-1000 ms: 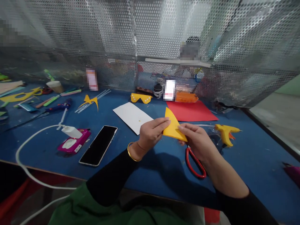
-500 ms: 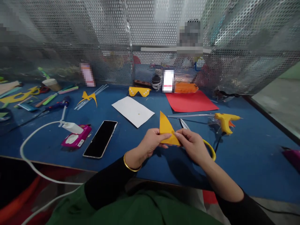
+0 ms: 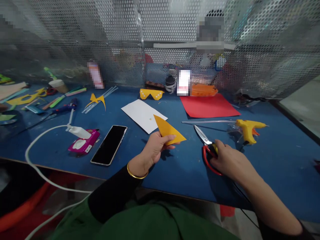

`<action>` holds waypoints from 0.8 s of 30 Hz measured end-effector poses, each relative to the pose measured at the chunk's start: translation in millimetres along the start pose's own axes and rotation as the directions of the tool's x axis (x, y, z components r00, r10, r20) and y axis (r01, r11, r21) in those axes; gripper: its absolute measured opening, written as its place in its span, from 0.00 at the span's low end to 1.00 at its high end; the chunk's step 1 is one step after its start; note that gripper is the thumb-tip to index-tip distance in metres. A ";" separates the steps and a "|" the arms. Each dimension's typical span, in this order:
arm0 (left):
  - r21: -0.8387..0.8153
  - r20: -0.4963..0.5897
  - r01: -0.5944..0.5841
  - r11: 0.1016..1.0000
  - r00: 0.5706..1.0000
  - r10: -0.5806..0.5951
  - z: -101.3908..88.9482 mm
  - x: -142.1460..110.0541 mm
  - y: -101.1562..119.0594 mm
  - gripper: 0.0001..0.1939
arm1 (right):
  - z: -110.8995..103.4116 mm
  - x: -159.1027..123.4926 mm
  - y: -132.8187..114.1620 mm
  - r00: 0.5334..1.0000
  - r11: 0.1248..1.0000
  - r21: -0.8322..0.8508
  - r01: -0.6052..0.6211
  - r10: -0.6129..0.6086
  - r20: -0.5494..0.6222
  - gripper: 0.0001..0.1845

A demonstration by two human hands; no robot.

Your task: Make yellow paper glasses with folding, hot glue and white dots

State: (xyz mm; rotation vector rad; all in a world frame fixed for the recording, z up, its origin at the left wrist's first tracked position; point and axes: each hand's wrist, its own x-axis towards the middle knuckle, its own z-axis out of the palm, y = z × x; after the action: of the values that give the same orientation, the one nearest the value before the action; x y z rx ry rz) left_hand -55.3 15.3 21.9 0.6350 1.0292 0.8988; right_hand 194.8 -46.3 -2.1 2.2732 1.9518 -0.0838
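Note:
A folded piece of yellow paper (image 3: 167,128), roughly triangular, is pinched in my left hand (image 3: 156,146), thumb on top, above the front of the blue table. To the right, my right hand (image 3: 230,160) has its fingers closed around the handles of a pair of scissors (image 3: 203,136) with one red and one yellow loop. The blades point away to the upper left and look closed. Part of the handles is hidden under my fingers. Left of the paper lies a white sheet (image 3: 143,115).
A black-screened phone (image 3: 109,145) and a magenta power socket (image 3: 83,141) with a white cable lie left. A yellow glue gun (image 3: 248,130) is at right, beside a glue stick (image 3: 210,121). Behind are red paper (image 3: 210,106), a yellow mask-like cutout (image 3: 151,94) and a perforated metal panel (image 3: 165,20).
My right hand has left the yellow paper, moved right and taken hold of the scissors' handles. My left hand keeps the paper, now tilted further left and shifted slightly left.

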 end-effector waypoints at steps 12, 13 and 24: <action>0.038 0.025 0.022 0.999 0.999 -0.023 0.5 3.5 -5.1 0.07 | -11.5 -8.4 -39.5 0.998 0.093 0.995 0.047 0.035 -0.050 0.36; 0.050 0.027 0.024 0.998 0.999 -0.025 1.1 3.1 -6.0 0.07 | -16.4 -5.6 -49.3 0.998 0.038 0.999 0.032 0.049 -0.034 0.36; 0.070 0.067 0.048 0.996 0.996 -0.053 1.4 -1.0 -13.1 0.09 | -15.8 -7.2 -78.8 1.000 -0.007 1.000 0.024 0.012 -0.024 0.30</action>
State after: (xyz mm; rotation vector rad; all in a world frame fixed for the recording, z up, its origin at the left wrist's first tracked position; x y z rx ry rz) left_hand -50.0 7.8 12.4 0.6902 1.0133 0.7951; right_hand 115.1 -39.5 8.7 2.7932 2.1236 -2.2637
